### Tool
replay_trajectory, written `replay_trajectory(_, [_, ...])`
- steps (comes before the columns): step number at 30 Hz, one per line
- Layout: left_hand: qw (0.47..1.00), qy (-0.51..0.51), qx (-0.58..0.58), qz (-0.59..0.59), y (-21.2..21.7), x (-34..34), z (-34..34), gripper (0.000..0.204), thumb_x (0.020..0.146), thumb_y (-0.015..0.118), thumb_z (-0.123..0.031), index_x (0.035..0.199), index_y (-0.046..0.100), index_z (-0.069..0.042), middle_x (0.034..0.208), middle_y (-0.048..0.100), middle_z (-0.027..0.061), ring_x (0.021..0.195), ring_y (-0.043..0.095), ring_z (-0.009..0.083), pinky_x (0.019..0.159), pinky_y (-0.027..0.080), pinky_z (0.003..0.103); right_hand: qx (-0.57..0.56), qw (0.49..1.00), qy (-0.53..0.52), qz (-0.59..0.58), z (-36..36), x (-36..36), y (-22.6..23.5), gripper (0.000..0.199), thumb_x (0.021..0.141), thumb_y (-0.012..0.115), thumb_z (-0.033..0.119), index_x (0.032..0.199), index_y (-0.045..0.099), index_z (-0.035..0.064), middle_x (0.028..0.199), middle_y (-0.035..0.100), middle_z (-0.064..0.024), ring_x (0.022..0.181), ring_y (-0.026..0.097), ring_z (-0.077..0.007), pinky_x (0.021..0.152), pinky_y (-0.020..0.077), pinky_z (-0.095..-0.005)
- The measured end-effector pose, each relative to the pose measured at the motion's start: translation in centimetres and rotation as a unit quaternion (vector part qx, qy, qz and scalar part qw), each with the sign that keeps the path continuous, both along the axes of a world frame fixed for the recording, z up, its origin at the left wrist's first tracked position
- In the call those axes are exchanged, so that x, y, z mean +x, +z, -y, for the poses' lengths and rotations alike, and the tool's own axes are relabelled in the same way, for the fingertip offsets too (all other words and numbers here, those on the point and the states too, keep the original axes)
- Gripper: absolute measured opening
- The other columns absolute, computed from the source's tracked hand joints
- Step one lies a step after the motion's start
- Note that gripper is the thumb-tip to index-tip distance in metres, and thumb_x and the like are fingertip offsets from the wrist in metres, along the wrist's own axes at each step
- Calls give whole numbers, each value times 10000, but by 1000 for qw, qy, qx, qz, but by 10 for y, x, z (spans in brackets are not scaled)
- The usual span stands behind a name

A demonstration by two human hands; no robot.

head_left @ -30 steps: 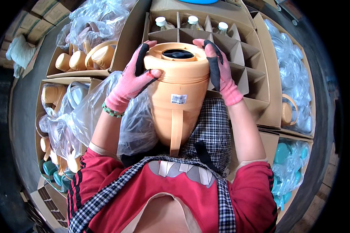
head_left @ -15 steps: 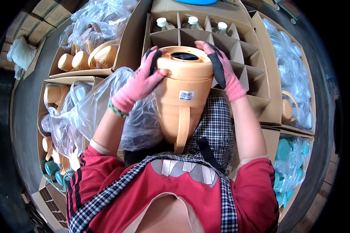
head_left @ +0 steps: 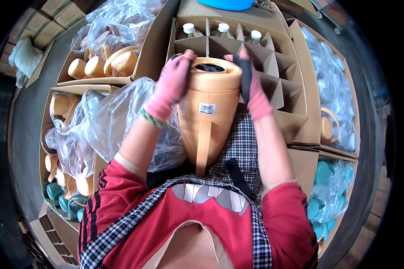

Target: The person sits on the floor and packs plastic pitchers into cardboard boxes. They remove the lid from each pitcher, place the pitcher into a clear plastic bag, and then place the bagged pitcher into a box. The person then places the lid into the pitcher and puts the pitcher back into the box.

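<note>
A peach plastic thermos jug (head_left: 206, 116) stands on my lap in front of me. Its wide ring-shaped end faces up around a dark round opening, and it narrows downward. A handle runs down its near side below a small white label. My left hand (head_left: 174, 78), in a pink glove with dark fingers, clasps the left of the wide end. On the opposite side my right hand (head_left: 252, 85), gloved the same way, presses against the rim with its thumb up. The far fingertips of both hands are partly hidden, and the left hand is slightly blurred.
Beyond the jug stands a divided carton (head_left: 296, 96) with white-capped bottles (head_left: 223, 31) in its far row. Cartons on the left hold peach lids (head_left: 94, 68) and clear plastic bags (head_left: 107, 121). Bagged teal parts (head_left: 330, 193) fill a right-hand carton. A blue basin (head_left: 226, 3) sits at the far edge.
The jug has shifted slightly left and turned a little between my hands. My left hand has moved up and inward along the rim; the right thumb now points up.
</note>
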State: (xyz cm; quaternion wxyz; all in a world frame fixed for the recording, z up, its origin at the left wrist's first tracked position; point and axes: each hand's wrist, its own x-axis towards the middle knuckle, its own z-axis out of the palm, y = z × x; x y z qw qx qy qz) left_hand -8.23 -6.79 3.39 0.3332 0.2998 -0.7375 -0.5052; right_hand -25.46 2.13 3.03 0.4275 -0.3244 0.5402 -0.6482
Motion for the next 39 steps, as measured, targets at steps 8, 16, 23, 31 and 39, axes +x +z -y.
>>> replay_trajectory(8, [988,60,-141,-6,2,-13,-15,352,887,418,-248,1102,495,20,955,555,67,850,500,105,790,377,213,-18,997,-3,70,7,-38,-34,518,799,428,534,938,560,52,992,529,-130,923,502,-167,816,379,-288])
replay_trajectory(16, [990,49,53,-120,-10,-3,-11,379,904,360,-293,1014,516,35,949,547,85,912,492,114,803,383,231,22,995,-100,-4,-2,-27,-17,683,758,449,594,1055,513,-19,1114,457,-149,963,474,-177,838,371,-289])
replay_trajectory(23, [947,-125,257,-149,-19,26,17,427,881,408,-353,1061,514,19,962,572,91,844,547,106,746,446,230,-19,997,-28,-71,-25,30,-1,598,847,384,482,1072,477,-64,1082,515,-128,1010,469,-170,908,318,-257])
replay_trajectory(31, [985,47,-143,84,17,4,-35,347,846,447,-316,1084,520,-73,1061,502,204,1003,463,319,888,346,302,40,996,5,74,11,-33,-23,691,826,325,564,1152,426,-37,1115,492,-169,1007,480,-220,907,343,-296])
replay_trajectory(39, [906,-102,381,-154,-16,32,19,390,888,397,-249,1088,489,73,1159,478,136,1073,451,181,900,368,287,10,996,0,-88,-23,19,-12,579,810,420,539,968,543,-5,884,567,-96,825,537,-155,785,397,-254])
